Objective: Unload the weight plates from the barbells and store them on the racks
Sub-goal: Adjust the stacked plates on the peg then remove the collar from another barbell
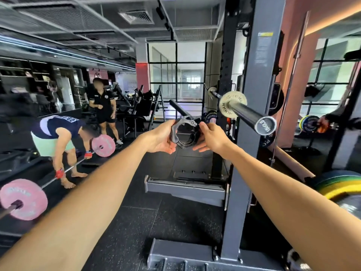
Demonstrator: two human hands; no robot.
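I hold a dark grey barbell collar (pixel 182 133) in front of me with both arms stretched out. My left hand (pixel 160 136) grips its left side. My right hand (pixel 210 136) touches its right side with the fingers spread. The barbell sleeve (pixel 252 115) juts toward me from the grey rack upright (pixel 246 153), to the right of my hands and slightly higher. The sleeve is bare apart from a small pale plate or flange (pixel 227 105) at its inner end. Coloured bumper plates (pixel 340 184) lie stacked at the lower right.
A person bends over a barbell with pink plates (pixel 23 199) on the floor at left; another stands behind (pixel 102 103). The rack's grey base beams (pixel 185 189) lie on the black rubber floor ahead. More plates (pixel 310 124) hang at far right.
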